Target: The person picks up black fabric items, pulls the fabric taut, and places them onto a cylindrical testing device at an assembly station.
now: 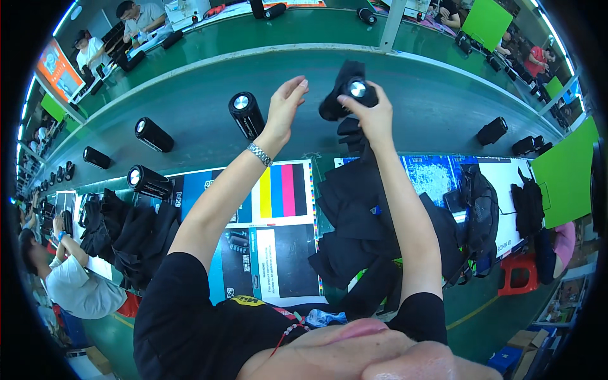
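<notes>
Speaker (356, 90) is up in the air over the green belt (190, 104), partly inside a black pouch (335, 104): silver end cap still exposed and facing the camera, cloth bunched round the lower body. Right hand (370, 114) grips speaker and pouch together, fingers wrapped round the cap end. Left hand (285, 104) is off it, just beside, fingers spread, holding nothing.

Judging progress: bagging about half done. Body is going in, top not covered, pouch mouth not closed. Can't tell how deep the speaker sits; cloth hides it.

Left to do, as far as it shows:
- pull the pouch over the cap and close it
- more bare speakers (246, 114) lie on the belt, none pouched
- stack of empty pouches (354, 209) waits on the surface (278, 253) right below the arms

No finished, bagged units visible near the hands.
</notes>
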The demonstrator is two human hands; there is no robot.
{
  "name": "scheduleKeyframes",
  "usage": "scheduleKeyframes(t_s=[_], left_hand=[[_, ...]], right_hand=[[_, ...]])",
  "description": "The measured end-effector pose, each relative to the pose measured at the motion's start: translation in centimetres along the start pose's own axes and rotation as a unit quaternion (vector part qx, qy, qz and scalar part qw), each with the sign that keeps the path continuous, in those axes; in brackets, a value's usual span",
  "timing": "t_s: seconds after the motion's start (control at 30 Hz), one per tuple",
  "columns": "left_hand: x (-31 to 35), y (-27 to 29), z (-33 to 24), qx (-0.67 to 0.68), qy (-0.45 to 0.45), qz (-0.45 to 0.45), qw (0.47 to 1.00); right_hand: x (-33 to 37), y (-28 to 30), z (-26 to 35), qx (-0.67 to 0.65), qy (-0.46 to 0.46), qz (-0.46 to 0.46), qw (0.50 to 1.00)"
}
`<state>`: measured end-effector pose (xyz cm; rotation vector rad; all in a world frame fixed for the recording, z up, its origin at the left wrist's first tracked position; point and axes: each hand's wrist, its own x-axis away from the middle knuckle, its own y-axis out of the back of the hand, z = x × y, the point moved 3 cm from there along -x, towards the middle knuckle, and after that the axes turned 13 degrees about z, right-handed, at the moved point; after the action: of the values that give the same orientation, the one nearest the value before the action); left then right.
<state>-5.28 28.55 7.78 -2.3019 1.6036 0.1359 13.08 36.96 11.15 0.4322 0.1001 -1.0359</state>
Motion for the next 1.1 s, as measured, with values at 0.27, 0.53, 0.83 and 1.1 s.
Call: scheduleKeyframes(t_s=[0.27,0.53,0.83,1.1], left_hand=[[-5.0,-3.4,-1.6,-0.301,-0.1,0.122,0.941],[-7.9,-5.3,-2.1,-0.451,-0.18,0.152,0.861],[-6.5,-7.9,-3.6,-0.437,-0.114,0.189,0.872],[-10.8,-6.1,1.2,0.05,0.002,0.085,0.995]], right_hand=[[0.6,-1.8,-1.7,0.138,0.083,0.005,0.987],[-1.3,0.2,-4.0,0.102,-0.01,-0.006,0.995],[-2.5,3.4,-4.4,0.207,-0.041,0.083,0.974],[-5.3,11.0,-6.8,0.131,-0.156,0.142,0.969]])
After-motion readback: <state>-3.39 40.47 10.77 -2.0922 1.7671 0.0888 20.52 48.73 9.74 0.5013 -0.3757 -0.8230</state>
